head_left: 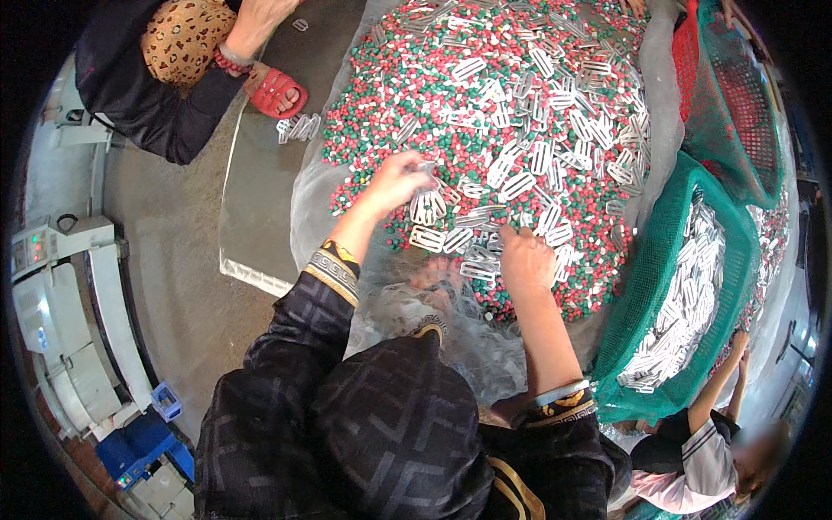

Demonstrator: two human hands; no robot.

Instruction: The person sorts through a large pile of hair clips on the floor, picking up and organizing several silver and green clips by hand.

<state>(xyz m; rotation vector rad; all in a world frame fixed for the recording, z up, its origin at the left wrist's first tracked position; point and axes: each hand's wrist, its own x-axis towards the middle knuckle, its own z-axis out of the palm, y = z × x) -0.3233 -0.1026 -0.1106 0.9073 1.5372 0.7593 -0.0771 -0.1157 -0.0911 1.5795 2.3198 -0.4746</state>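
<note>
Near the middle of the frame, between the two hands, slotted metal buckles lie loosely clustered on a spread of coloured pellets point(368, 121). One flat buckle point(426, 238) sits below the left hand point(402, 184) and left of the right hand point(527, 263); its long axis runs nearly across the frame, dipping slightly rightward, and the left hand is the nearer of the two. That left hand has thumb and fingers drawn narrow around a grey metal piece point(425, 168), blurred at its edges. The right hand reaches up from the lower right with fingers curled down among more buckles; whether it grips one I cannot tell. Each buckle is a rounded oblong of bright, smooth metal cut by long slots, many overlapping at odd angles. Beneath them the pellets are small, stubby and matt, mixed red, green and white, over pale translucent sheeting point(310, 195) creased along the left. Right of centre, a green mesh basket point(617, 355) holds a dense, shiny heap of similar metal pieces point(676, 303).
</note>
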